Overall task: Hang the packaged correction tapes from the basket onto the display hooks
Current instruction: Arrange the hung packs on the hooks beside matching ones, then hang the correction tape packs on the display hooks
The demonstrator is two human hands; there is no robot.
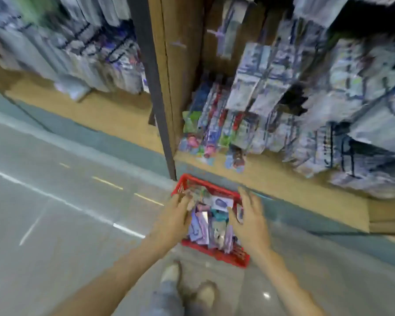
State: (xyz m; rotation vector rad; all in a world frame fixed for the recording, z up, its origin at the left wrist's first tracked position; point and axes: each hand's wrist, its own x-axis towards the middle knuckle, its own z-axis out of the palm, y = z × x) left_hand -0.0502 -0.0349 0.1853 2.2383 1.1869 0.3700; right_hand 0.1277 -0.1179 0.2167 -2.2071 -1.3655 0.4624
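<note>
Red basket (216,255) holds packets (202,226) blurred beyond reading.

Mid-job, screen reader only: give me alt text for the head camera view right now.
Both hands reach down into a red basket of packaged correction tapes on the floor: the left hand among the packets, grip lost in blur, the right hand spread at its right rim. Behind stands a wooden display of hanging packets.

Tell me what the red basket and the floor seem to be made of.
The basket is likely moulded plastic: bright red, with a slotted lattice wall. The floor is probably polished tile or sealed concrete: grey and glossy, mirroring lights. Blur leaves that open.
</note>
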